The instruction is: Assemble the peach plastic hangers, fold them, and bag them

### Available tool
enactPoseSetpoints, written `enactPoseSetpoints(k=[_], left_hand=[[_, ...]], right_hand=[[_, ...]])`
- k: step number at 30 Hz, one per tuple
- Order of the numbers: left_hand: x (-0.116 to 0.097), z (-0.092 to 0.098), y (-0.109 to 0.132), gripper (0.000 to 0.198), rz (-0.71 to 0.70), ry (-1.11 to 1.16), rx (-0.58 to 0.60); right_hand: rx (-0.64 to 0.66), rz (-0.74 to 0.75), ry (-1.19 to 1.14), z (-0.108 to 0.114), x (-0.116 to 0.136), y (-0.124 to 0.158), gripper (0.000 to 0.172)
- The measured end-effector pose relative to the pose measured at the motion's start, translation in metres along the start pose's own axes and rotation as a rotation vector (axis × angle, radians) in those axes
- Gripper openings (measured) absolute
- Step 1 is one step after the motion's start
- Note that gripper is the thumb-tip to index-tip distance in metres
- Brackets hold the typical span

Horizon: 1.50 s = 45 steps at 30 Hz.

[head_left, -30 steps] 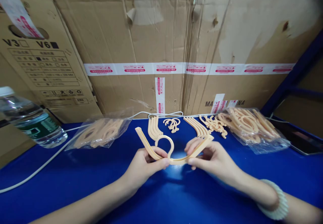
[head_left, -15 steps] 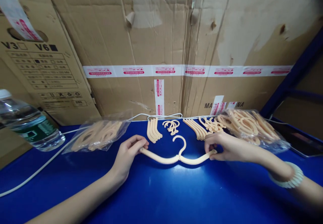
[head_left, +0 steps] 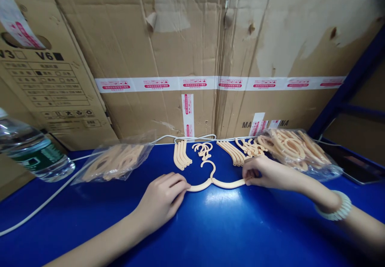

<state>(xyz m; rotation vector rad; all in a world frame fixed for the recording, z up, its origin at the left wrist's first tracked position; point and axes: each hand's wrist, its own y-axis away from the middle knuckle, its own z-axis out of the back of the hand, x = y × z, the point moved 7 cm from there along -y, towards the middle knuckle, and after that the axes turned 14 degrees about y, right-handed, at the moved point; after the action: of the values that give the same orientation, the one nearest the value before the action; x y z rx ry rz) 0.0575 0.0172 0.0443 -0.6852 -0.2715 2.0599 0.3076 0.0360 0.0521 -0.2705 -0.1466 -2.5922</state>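
A small beige plastic hanger (head_left: 215, 182) lies flat on the blue table (head_left: 210, 227), hook pointing away from me. My left hand (head_left: 162, 199) rests palm down over its left arm, fingers together and covering that end. My right hand (head_left: 264, 171) pinches the tip of the hanger's right arm. Behind the hanger lie loose beige parts: a stack of curved arms (head_left: 181, 154), a few hooks (head_left: 203, 149) and another stack of arms (head_left: 233, 152).
A clear bag of beige parts (head_left: 116, 161) lies at the left, another bag (head_left: 297, 148) at the right. A water bottle (head_left: 33, 148) lies at the far left. A white cable (head_left: 45, 201) crosses the table. Cardboard boxes (head_left: 192, 58) wall the back.
The hanger was held up and bent between both hands; it now lies flat on the table, arms spread. My left hand has come down over its left arm.
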Motion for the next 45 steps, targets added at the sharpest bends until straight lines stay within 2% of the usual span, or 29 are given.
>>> enactPoseSetpoints(k=[8,12,19,24,30,40,43,45], left_hand=[[0.006,0.007,0.0,0.032,0.017,0.037,-0.091],[0.011,0.008,-0.001,0.03,0.052,0.115,-0.101],[0.033,0.018,-0.001,0.018,0.184,0.177,-0.197],[0.038,0.02,-0.002,0.014,0.235,0.125,-0.178],[0.038,0.017,-0.003,0.016,0.244,0.11,-0.137],[0.041,0.014,-0.001,0.015,0.243,0.108,-0.144],[0.042,0.014,0.0,0.012,0.242,0.104,-0.164],[0.043,0.015,0.001,0.011,0.243,0.099,-0.182]], right_hand=[[-0.11,-0.031,0.042,-0.003,-0.007,-0.004,0.012],[-0.094,-0.064,0.052,-0.003,-0.013,-0.004,0.009],[-0.038,-0.118,0.06,0.002,-0.022,0.0,0.006],[-0.016,-0.111,0.08,0.003,-0.022,0.002,0.007],[-0.05,-0.138,0.128,0.002,-0.023,0.0,0.008],[-0.047,-0.189,0.163,0.002,-0.025,-0.002,0.008],[-0.034,-0.209,0.166,0.002,-0.025,-0.001,0.003],[-0.024,-0.218,0.163,0.003,-0.025,0.0,0.011]])
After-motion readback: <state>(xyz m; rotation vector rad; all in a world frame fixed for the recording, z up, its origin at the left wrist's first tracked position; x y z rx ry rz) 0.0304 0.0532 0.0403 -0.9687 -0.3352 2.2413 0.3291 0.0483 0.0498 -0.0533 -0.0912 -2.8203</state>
